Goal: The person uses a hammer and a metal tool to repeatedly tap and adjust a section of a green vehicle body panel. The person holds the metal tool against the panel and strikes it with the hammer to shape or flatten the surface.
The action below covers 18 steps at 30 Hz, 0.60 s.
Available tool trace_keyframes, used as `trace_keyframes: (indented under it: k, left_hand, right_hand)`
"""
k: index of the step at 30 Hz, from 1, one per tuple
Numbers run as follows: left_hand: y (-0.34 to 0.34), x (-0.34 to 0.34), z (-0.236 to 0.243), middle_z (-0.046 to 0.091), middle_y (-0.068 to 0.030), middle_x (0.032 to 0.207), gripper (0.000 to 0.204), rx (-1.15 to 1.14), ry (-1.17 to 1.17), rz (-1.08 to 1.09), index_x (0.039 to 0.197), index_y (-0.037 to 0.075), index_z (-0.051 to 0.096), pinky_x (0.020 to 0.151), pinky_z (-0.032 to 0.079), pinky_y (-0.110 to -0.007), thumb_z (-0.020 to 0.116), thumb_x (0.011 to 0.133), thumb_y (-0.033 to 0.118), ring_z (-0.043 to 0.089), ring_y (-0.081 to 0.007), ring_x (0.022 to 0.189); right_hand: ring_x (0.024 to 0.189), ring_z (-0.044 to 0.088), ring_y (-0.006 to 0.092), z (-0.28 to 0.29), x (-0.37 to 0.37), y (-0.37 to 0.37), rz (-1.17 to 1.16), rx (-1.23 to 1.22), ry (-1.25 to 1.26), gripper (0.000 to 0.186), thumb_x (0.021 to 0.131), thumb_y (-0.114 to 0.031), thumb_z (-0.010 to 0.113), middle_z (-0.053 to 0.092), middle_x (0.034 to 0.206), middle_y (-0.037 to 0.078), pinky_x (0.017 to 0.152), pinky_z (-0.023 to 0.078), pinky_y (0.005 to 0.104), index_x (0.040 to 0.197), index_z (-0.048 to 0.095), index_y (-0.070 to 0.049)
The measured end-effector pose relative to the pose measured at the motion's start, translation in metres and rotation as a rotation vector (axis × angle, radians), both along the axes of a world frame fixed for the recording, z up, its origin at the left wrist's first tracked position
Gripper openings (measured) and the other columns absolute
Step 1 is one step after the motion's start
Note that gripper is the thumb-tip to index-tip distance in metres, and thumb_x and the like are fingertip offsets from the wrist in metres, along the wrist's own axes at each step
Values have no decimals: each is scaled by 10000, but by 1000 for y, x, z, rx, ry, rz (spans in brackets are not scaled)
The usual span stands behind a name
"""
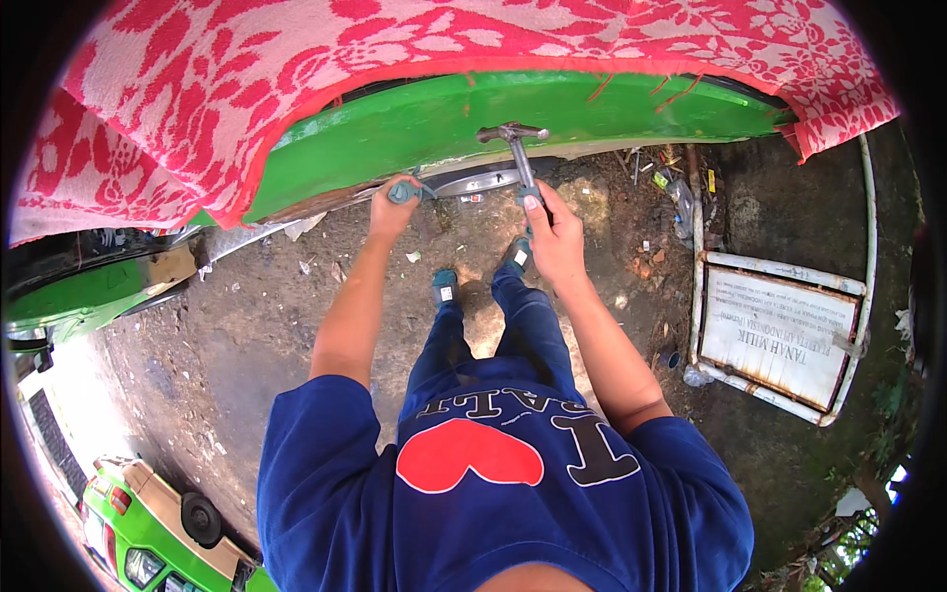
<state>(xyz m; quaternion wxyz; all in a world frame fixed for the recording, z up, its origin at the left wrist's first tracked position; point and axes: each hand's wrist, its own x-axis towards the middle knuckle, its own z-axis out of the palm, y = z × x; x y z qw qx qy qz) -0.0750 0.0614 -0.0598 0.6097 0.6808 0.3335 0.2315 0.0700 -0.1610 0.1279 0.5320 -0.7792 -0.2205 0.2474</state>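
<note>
My right hand [558,239] is wrapped round the grip of a hammer [519,156]. Its metal head is raised in front of the green vehicle panel [395,138]. To the left, my left hand [391,209] is closed on a tool with a rounded grey-green handle [402,191], near the panel's lower edge. The tool's working end is hard to make out, so I cannot tell its kind. Between the hands, a dark curved metal strip [478,184] runs below the panel. A red and pink patterned cloth [395,44] drapes over the vehicle.
Litter lies on the bare ground [326,261] around my feet. At the right stands a white sign board [774,335] in a rusty pipe frame. Another green vehicle [148,523] is at the lower left, and a green body part [79,296] sits at the left.
</note>
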Motion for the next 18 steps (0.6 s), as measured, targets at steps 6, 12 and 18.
trace_keyframes:
  k: [6,12,18]
  left_hand:
    - [3,-11,20,707,-22,944,216,58,-57,27,958,45,653,862,492,-280,654,757,-36,639,-120,906]
    - [-10,-36,48,706,-33,948,217,96,-69,22,956,44,649,879,490,-280,652,761,-51,644,-121,929]
    - [-23,-61,76,709,-39,943,225,170,-70,84,949,46,650,877,497,-286,663,745,-50,658,-124,932]
  right_hand:
    - [576,486,38,0,-5,-24,-19,-46,34,397,1004,-291,589,573,745,-15,482,409,217,1327,590,-61]
    - [736,587,97,10,-15,-52,-19,-114,16,368,980,-247,611,652,794,47,707,494,282,1276,619,-29]
    - [741,580,82,20,-20,-72,36,-65,42,410,976,-252,629,659,841,34,694,492,265,1281,604,20]
